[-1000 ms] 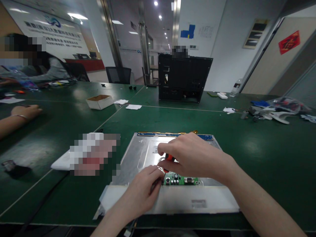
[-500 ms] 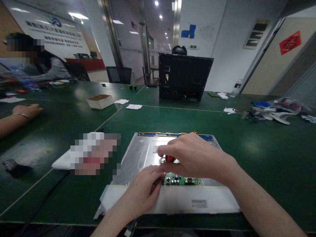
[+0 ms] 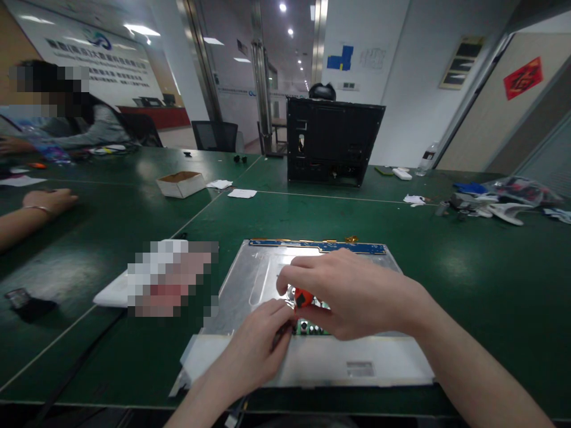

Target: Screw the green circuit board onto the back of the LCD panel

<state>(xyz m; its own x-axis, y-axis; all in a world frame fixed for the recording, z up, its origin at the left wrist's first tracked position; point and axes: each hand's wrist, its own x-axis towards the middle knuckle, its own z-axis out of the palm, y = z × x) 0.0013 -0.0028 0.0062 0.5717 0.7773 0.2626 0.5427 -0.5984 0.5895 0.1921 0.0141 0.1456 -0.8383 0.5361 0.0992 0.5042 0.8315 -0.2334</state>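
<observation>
- Gripping a red-handled screwdriver (image 3: 303,296), the right hand (image 3: 352,294) closes its fingers around the handle above a small green circuit board (image 3: 312,327).
- Left hand (image 3: 261,348) pinches at the board's left edge, touching the right hand.
- Both rest over a metal panel (image 3: 254,279) lying flat on the green table (image 3: 468,279).

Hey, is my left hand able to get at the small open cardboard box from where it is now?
Probably, with a long stretch: the left hand is near the table edge, the small open cardboard box sits far off, bare green table between.
</observation>
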